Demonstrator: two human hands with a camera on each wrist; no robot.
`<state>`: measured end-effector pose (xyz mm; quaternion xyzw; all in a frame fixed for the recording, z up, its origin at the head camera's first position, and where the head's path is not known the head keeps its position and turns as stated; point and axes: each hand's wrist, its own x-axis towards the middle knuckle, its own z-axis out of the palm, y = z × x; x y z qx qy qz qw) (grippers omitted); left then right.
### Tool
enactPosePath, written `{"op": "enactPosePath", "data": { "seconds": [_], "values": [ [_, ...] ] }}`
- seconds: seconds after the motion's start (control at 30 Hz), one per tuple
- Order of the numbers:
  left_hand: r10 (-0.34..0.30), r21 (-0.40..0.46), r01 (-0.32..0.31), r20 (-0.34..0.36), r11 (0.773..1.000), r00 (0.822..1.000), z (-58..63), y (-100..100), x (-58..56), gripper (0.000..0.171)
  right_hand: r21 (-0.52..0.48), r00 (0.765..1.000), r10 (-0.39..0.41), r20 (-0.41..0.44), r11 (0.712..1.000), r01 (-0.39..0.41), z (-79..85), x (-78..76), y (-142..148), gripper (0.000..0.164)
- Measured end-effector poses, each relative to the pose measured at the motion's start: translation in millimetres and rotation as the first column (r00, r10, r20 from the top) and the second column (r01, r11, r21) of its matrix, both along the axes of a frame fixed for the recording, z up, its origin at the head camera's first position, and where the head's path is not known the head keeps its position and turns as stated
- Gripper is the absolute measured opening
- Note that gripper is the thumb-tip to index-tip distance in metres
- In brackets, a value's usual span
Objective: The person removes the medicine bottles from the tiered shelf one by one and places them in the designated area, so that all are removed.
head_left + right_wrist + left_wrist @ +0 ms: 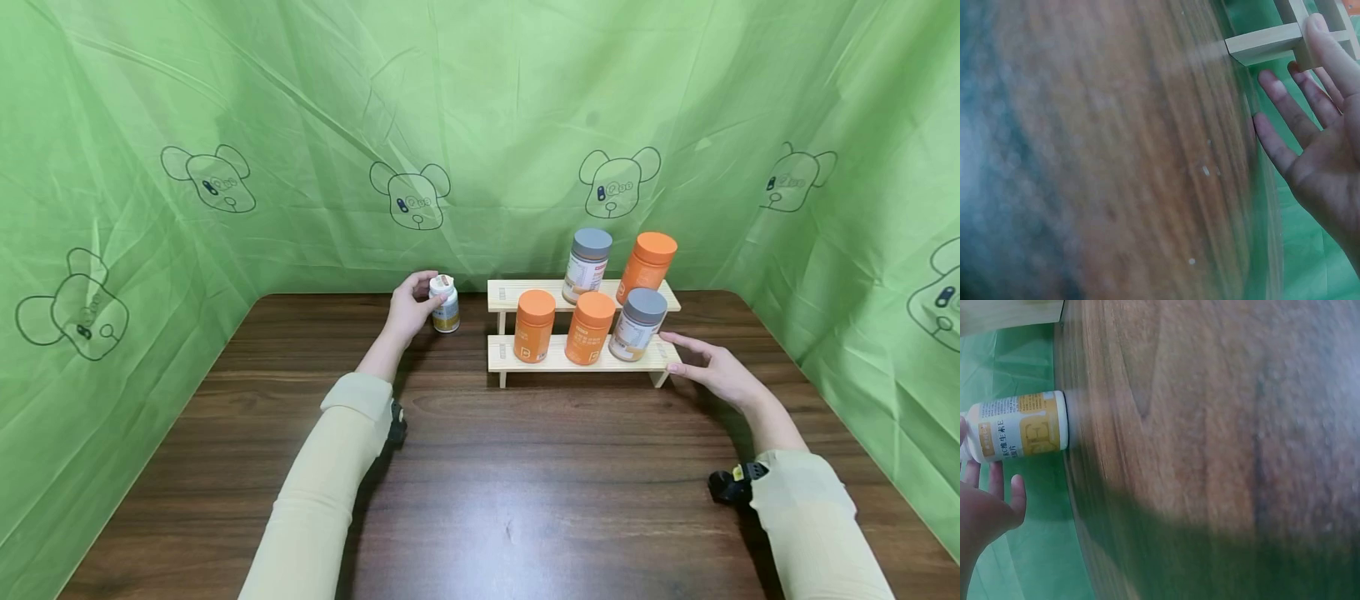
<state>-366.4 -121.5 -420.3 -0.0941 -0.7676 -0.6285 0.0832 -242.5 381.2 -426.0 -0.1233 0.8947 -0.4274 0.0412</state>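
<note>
At the back of the table, my left hand (408, 310) holds a small white bottle (447, 315) by its top, thumb on the near side and fingers behind. The bottle stands upright; its yellow-and-white label (1019, 428) shows in the left wrist view. My right hand (720, 373) grips the right end of a two-tier wooden rack (558, 360), thumb at the lower board's front edge and index finger toward its back. In the right wrist view the thumb (1329, 53) lies against the wood, and the lower fingers extend beneath.
On the lower tier stand two orange jars (534, 327) (588, 328) and a grey-lidded jar (637, 325). Another grey-lidded jar (587, 265) and an orange jar (647, 267) occupy the upper tier. Green cloth (315, 100) surrounds the dark wooden table (480, 467).
</note>
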Motion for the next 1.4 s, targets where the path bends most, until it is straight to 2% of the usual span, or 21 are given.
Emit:
{"op": "enactPosePath", "data": {
  "seconds": [0.03, 0.13, 0.27, 0.3, 0.67, 0.83, 1.17, 1.4],
  "values": [
    [-0.005, 0.001, 0.005, 0.011, 1.0, 1.0, 4.1, 0, 2.9, 0.048, 0.001, 1.0, 0.0, 0.002, 1.0, 0.0, -3.0, -1.6, 2, 0.06],
    [-0.006, -0.001, 0.006, 0.006, 1.0, 1.0, 4.8, 0, 4.0, 0.048, 0.012, 1.0, 0.004, 0.003, 1.0, -0.004, -12.1, -7.2, 8, 0.061],
    [0.008, -0.023, -0.008, -0.023, 1.0, 1.0, -0.7, -1, 1.2, 0.049, 0.01, 1.0, 0.0, 0.008, 1.0, 0.0, -10.0, -6.6, 7, 0.061],
    [0.01, -0.028, -0.01, -0.011, 1.0, 1.0, 0.0, -2, 1.0, 0.05, 0.012, 1.0, 0.0, 0.008, 1.0, 0.0, -9.7, -6.6, 6, 0.06],
    [0.007, -0.092, -0.006, 0.013, 0.996, 1.0, 15.4, -3, 5.3, 0.056, 0.088, 1.0, -0.016, -0.02, 0.996, 0.018, -15.0, -9.4, 11, 0.06],
    [0.002, -0.112, 0.001, 0.026, 0.994, 1.0, 28.4, -2, 7.0, 0.057, 0.073, 1.0, -0.013, -0.008, 0.997, 0.014, -13.1, -7.8, 11, 0.061],
    [0.028, -0.148, -0.02, 0.051, 0.989, 0.998, 62.4, 7, 17.6, 0.058, 0.047, 1.0, -0.02, 0.016, 0.999, 0.019, -9.7, -4.8, 8, 0.063],
    [0.0, -0.137, 0.007, 0.051, 0.991, 0.999, 82.3, 16, 25.9, 0.059, 0.034, 1.0, -0.015, 0.026, 0.999, 0.014, 1.7, 1.4, 0, 0.062]
  ]
}}
